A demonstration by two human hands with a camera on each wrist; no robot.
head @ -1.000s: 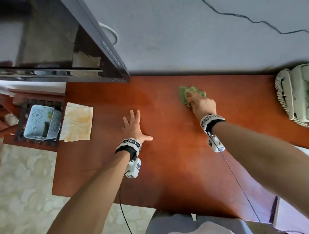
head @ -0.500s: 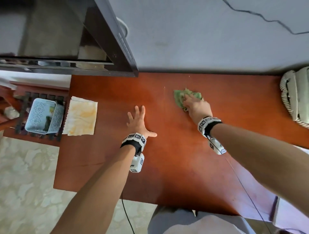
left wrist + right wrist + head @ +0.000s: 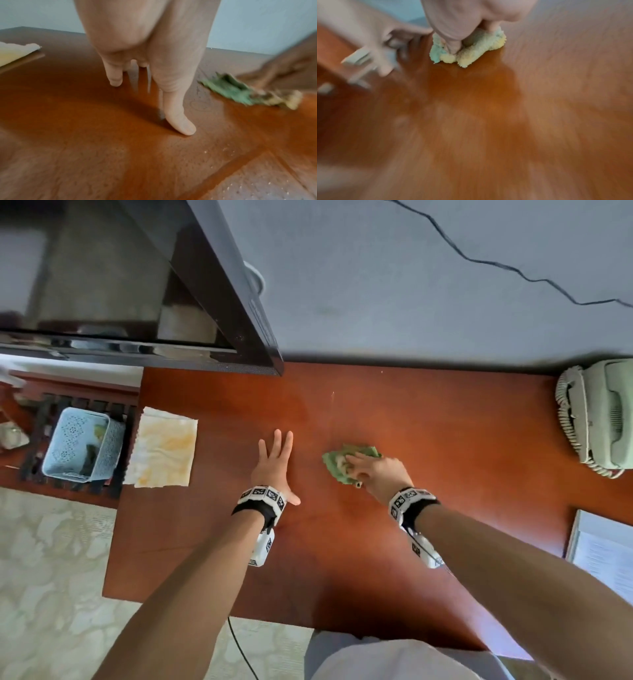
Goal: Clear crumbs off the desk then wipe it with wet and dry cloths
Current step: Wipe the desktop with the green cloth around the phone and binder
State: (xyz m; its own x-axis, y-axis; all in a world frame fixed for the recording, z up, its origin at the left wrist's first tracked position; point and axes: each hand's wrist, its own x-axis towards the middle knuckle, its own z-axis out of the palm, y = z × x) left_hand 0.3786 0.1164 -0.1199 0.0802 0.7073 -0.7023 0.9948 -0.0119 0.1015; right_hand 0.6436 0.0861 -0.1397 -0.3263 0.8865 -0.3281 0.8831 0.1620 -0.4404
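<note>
Near the middle of the desk (image 3: 376,559), a little toward its back edge, lies the green cloth (image 3: 334,465), bunched into a soft wad with a yellowish underside showing in the wrist views. The right hand (image 3: 378,475) lies on top of it, fingers curled down into the folds and pressing it against the wood; the right wrist view is streaked with motion blur, so this looks like a wiping stroke in progress. Judged by its crumpled, fuzzy look, the cloth is light and limp, will deform under any grip, and probably drags with some friction if wet; it is best taken from above with the palm spread over the wad and the fingertips tucked into the folds, so that it does not unroll or slip out sideways. Just beside it, not touching, the left hand (image 3: 274,470) rests flat on the desk with fingers straight and spread, holding nothing, seemingly as a brace. Small pale specks lie on the wood near the left wrist and a few toward the back edge, so the crumbs may not be fully gone. Farther left, a pale yellow-stained cloth (image 3: 162,451) lies flat at the desk's left end, likely the dry one, untouched. Beyond that edge sits a light blue basket (image 3: 73,443); a telephone (image 3: 597,416) stands at the far right.
</note>
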